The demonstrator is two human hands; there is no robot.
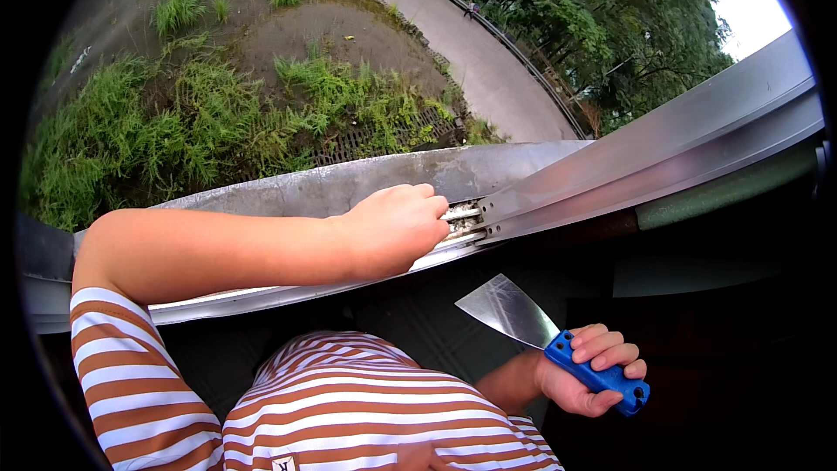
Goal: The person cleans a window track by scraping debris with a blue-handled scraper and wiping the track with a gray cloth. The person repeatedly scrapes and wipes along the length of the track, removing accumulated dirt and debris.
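My left hand [394, 231] reaches across the sill to the metal window track [475, 235]. Its fingers are curled down at the track's grooves; the fingertips are hidden, so whatever they pinch does not show. Whitish and dark crumbly dirt [464, 221] lies in the grooves right beside those fingers. Lower right, my right hand [562, 384] is wrapped round the blue handle of a putty knife [514, 312]. Its wide metal blade points up and left, below the track and apart from it.
A silvery window frame [663, 153] rises to the right from the track. Beyond the grey outer ledge [296, 187] lie a weedy slope [200, 113], a paved road [471, 52] and trees [575, 9]. The area inside, under the sill, is dark.
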